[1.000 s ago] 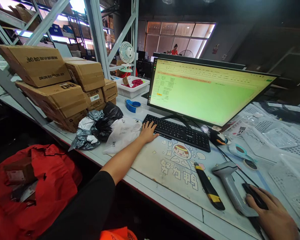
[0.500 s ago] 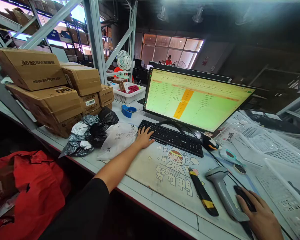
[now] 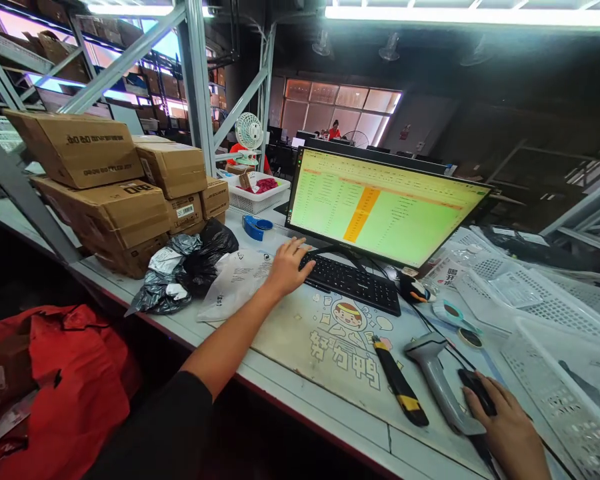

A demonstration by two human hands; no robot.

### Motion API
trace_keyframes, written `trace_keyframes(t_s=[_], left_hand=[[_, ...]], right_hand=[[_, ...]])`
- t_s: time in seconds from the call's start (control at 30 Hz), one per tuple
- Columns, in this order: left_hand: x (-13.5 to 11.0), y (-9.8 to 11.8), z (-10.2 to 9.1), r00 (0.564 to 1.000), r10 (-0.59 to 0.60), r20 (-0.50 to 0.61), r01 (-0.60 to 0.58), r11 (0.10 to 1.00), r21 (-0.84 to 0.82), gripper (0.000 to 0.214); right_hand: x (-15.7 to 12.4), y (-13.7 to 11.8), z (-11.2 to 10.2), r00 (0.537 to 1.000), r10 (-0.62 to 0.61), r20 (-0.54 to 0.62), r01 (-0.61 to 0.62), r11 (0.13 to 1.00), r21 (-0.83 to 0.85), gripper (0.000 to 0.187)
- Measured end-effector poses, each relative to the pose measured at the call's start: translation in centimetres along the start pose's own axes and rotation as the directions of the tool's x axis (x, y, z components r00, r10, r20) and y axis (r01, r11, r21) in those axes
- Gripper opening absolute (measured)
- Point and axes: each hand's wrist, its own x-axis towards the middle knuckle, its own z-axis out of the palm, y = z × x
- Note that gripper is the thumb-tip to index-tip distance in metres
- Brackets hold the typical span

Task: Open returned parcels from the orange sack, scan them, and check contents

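Note:
My left hand (image 3: 289, 268) is over the left end of the black keyboard (image 3: 363, 283), its fingers stretched out and holding nothing. Whether the fingertips touch the keys I cannot tell. At the lower right, my right hand (image 3: 513, 423) is wrapped round a black computer mouse (image 3: 477, 392). Just left of it lies a grey barcode scanner (image 3: 440, 380). A black and yellow utility knife (image 3: 401, 383) rests on the printed desk mat (image 3: 300, 353). Behind the keyboard stands a monitor (image 3: 380, 203) with a spreadsheet on its screen.
Cardboard boxes (image 3: 105, 207) are stacked at the left, beside black plastic bags (image 3: 210, 257) and a white plastic bag (image 3: 237, 280). A blue tape dispenser (image 3: 257, 227) sits behind them. White perforated baskets (image 3: 555, 373) line the right side. A red bag (image 3: 80, 380) is at lower left.
My left hand has lifted a little from the keyboard's left end. My right hand stays on the mouse. The view has tilted slightly upward, bringing a ceiling light in.

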Motion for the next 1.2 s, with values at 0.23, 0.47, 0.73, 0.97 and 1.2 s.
trace_keyframes(t_s=[0.23,0.47,0.73,0.97,1.2], left_hand=[[-6.7,-4.9,-7.5,0.945,-0.326,-0.018,0.318,0.907,0.275,0.063],[-11.9,-8.2,-6.9,0.914,-0.398,0.075,0.341,0.856,0.388,0.049],[-15.9,1.7,-8.0,0.975,-0.168,-0.145,0.105,0.925,-0.365,0.022],[-22.8,13.8,-4.7,0.938,0.068,0.340,0.309,0.285,-0.907,0.051],[-25.3,9.7,-10.6,0.715,0.378,0.588,0.439,0.412,-0.798,0.056]], right_hand=[[0.1,-0.1,0.8,0.957,0.289,0.016,-0.289,0.953,0.088,0.055],[0.6,-0.3,0.6,0.949,0.314,0.013,-0.313,0.942,0.118,0.054],[0.8,-15.5,-8.3,0.997,-0.022,-0.080,0.046,0.949,0.313,0.078],[-7.9,-33.5,-6.9,0.970,-0.224,0.092,0.043,0.535,0.844,0.066],[-12.2,-20.5,-13.6,0.890,0.454,-0.037,-0.310,0.664,0.680,0.023]])
